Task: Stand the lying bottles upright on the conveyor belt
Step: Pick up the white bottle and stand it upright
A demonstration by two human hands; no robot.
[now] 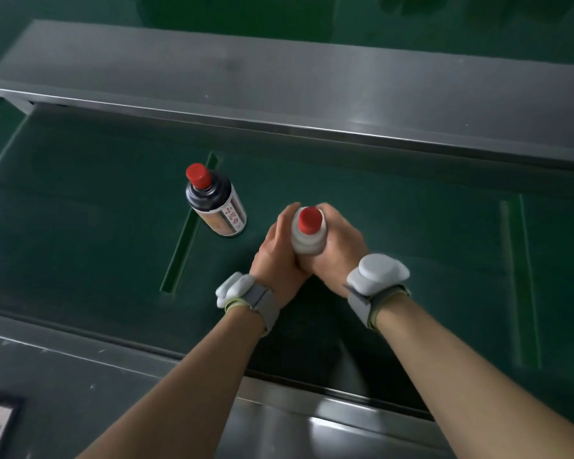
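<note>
White bottle (308,238) upright on green conveyor belt (411,246), clasped between left hand (276,256) and right hand (340,248), near standing dark bottle (216,203); risk: toppling on uneven release, or knocking the neighbour.

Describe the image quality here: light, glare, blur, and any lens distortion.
Head view: dim, even light; soft glare streaks on the far steel rail and a bright patch on the near rail. Wide-angle bend bows the rails. The dark bottle is fairly sharp; the white bottle, gripped by left hand and right hand, looks slightly soft. Frame edges blur, and the green belt shows faint streaking.
</note>
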